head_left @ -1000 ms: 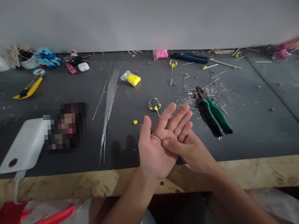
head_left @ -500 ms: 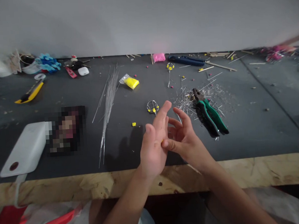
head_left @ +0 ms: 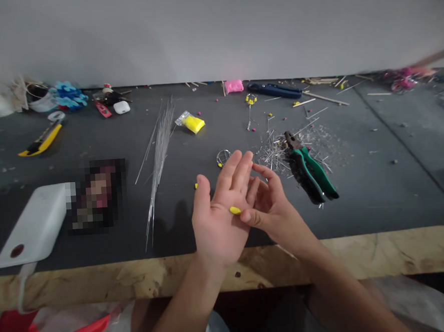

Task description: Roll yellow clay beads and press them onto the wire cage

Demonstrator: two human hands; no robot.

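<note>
My left hand (head_left: 217, 216) is held palm up over the table's near edge, fingers stretched out. A small yellow clay piece (head_left: 235, 210) lies on its palm. My right hand (head_left: 271, 208) rests against the left one, fingers loosely curled, its thumb tip touching the clay piece. Just beyond the fingertips a small wire cage with yellow beads (head_left: 223, 158) lies on the dark mat (head_left: 377, 191). Green-handled pliers (head_left: 311, 168) lie to the right of my hands.
A bundle of thin wires (head_left: 159, 152) lies to the left, a yellow clay packet (head_left: 194, 122) behind it. Cut wire scraps (head_left: 273, 150) surround the pliers. A white box (head_left: 33, 225), a yellow cutter (head_left: 42, 138), pink clay (head_left: 234, 86) and a blue tool (head_left: 275, 89) sit further off.
The left palm was flat, turned edge-on against the right hand, then opened again. The yellow clay piece now shows on the palm under the right thumb.
</note>
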